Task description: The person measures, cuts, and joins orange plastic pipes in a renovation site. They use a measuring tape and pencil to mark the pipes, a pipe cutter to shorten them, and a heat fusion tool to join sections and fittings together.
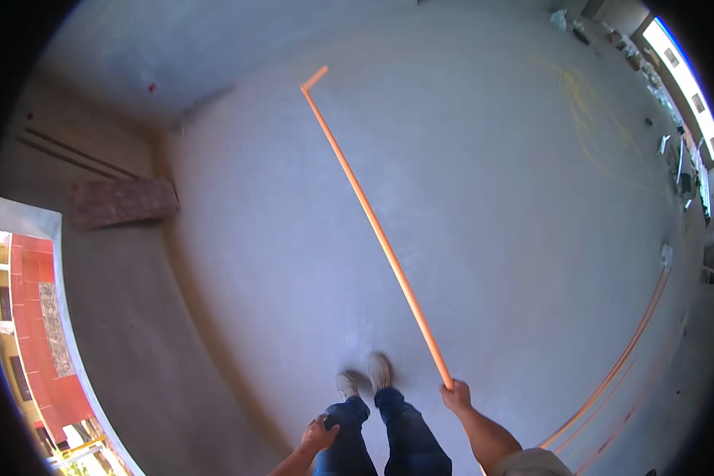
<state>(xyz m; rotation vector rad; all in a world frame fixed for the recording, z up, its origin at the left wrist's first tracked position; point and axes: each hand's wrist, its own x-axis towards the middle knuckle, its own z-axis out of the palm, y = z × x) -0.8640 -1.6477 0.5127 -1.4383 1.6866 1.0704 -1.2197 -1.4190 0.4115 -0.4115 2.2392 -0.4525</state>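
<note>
My right hand (457, 395) grips a long orange pipe (389, 250) near the lower middle. The pipe reaches away across the grey floor (246, 262) toward the upper middle, where it has a short angled end piece (316, 77). My left hand (319, 433) hangs in front of my left leg, loosely open, with nothing visible held in it. Below, my jeans and two pale shoes (379, 369) show on the floor.
A reddish board (123, 202) and thin bars (79, 153) are at the left, above a bright opening. Orange pipes (635, 329) lie along the right. Yellow cord (579, 119) and assorted clutter (678, 166) are at upper right, near a window. A wall bounds the far side.
</note>
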